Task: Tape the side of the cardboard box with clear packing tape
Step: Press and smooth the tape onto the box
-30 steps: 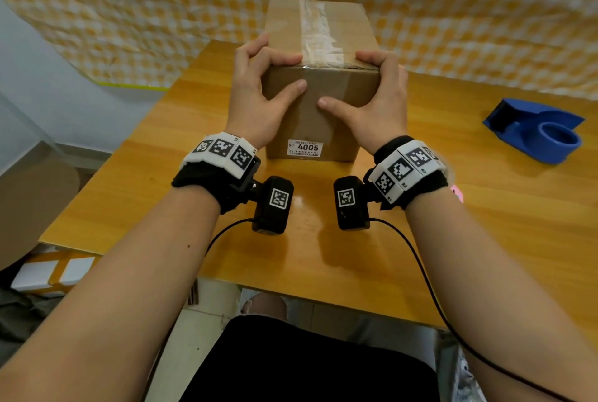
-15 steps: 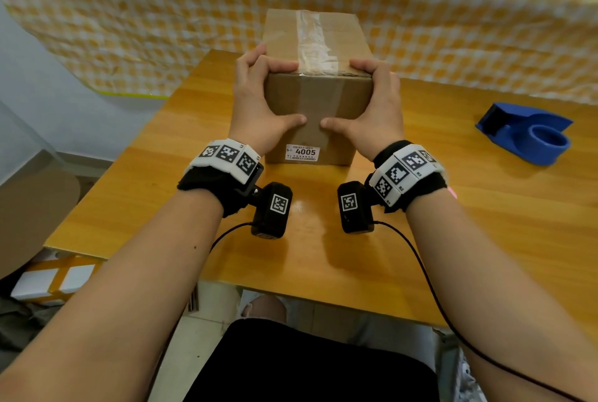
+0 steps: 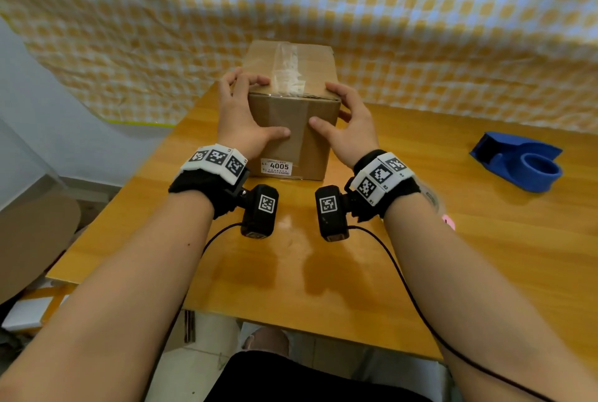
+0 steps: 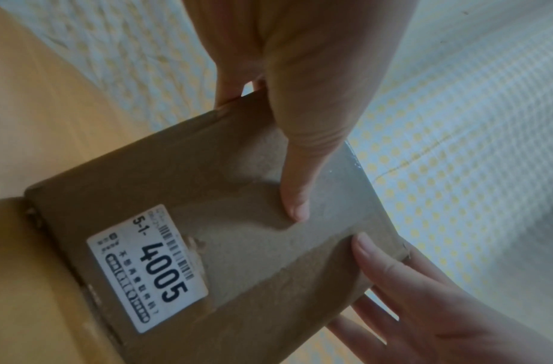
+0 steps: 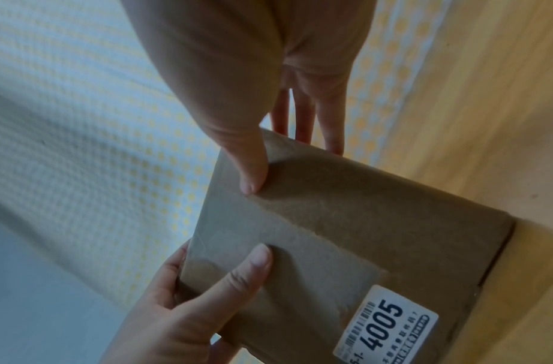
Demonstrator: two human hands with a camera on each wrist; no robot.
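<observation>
Both thumbs are pressing the clear tape [image 3: 288, 68] onto the cardboard box [image 3: 293, 130] side. The left hand [image 3: 241, 123] and right hand [image 3: 351, 130] are clamping its top corners, fingers curled. Taping is appearing nearly complete; the dispenser [image 3: 521, 165] is sitting well apart on the worktop [image 3: 453, 272].

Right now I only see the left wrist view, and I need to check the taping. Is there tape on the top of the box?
Observer: Yes. A clear strip of tape runs along the middle of the top of the box.
Operator: Where is the dispenser?
Observer: The blue tape dispenser sits on the table, right of the box, apart from both hands.
Operator: How does the right hand hold the box?
Observer: The right hand wraps the top right corner, with its thumb on the front face.
</observation>
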